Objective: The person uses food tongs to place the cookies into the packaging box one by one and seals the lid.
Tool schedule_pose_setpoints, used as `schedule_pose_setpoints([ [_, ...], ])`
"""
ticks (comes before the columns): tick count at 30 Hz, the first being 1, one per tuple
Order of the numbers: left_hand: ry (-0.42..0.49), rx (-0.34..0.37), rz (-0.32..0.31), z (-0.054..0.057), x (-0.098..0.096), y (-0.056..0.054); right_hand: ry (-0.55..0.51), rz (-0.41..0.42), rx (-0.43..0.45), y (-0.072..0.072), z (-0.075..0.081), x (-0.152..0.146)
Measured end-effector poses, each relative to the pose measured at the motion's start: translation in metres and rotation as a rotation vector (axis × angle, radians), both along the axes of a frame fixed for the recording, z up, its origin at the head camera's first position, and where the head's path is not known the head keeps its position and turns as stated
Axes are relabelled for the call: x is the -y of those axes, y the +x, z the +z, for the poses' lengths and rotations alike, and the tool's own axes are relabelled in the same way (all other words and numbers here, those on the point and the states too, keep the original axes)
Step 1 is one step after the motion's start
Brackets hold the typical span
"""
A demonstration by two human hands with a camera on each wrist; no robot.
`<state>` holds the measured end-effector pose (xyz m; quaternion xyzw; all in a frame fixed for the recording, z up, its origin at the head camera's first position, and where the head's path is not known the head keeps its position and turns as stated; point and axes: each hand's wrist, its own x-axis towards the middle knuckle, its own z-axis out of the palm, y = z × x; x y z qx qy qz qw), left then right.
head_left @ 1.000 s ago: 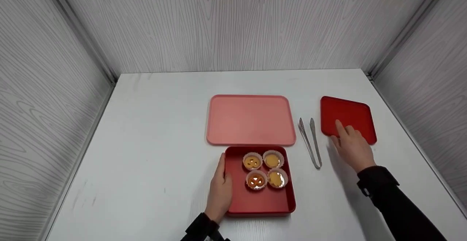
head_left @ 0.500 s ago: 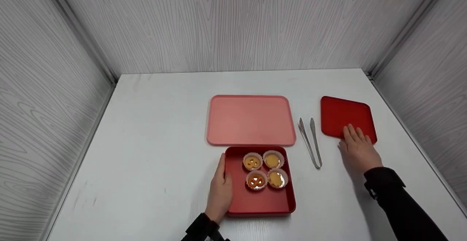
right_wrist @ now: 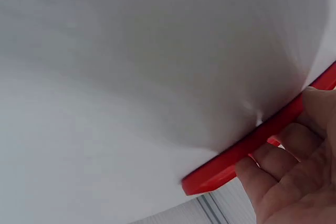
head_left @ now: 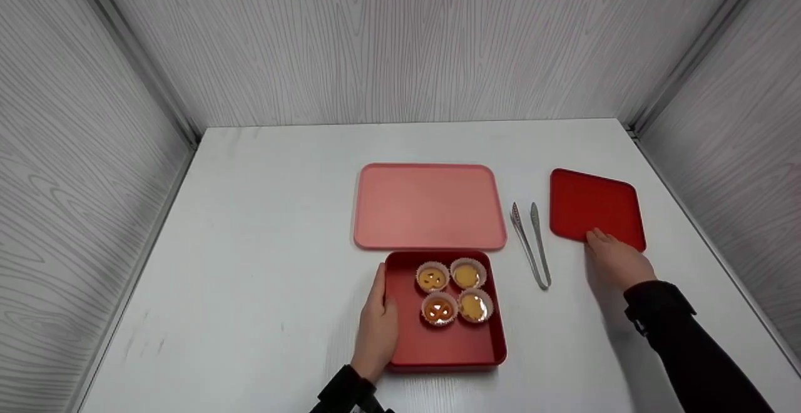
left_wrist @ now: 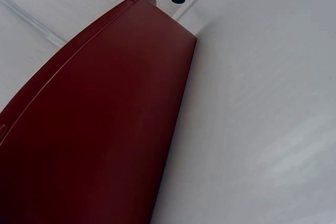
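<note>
A deep red box holds several egg tarts in pale paper cups. My left hand holds the box by its left wall, thumb over the rim and fingers along the outside. That outer wall fills much of the left wrist view, where the hand's fingers do not show. At the right lies a flat red lid with a low rim. My right hand pinches its near edge; in the right wrist view the thumb and fingers are on opposite sides of the lid's rim.
A pink tray lies right behind the box. Metal tongs rest spread apart between that tray and the lid. Grey wood-grain panels stand at the back and both sides of the white table.
My right hand has drawn back from over the lid to its near edge and now pinches it. The lid has shifted very slightly toward me. My left hand and the box have stayed put.
</note>
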<state>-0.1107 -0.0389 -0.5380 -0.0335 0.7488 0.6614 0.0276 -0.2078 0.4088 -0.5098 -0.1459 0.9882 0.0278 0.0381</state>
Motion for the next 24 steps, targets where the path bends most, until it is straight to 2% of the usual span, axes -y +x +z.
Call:
schedule_pose_setpoints([
  [5,0.010,0.004,-0.001,0.000,0.000,-0.001,-0.085,-0.066,-0.009,0.000,0.006,0.005],
  [12,0.011,0.000,-0.003,-0.001,0.000,-0.001,-0.100,-0.051,-0.103,0.000,0.007,0.005],
  [19,0.015,0.005,-0.003,-0.001,0.000,-0.001,-0.053,0.030,-0.167,0.003,0.009,0.004],
  [24,0.006,-0.012,-0.002,-0.002,0.000,-0.001,-0.098,0.073,-0.301,0.005,0.017,0.007],
])
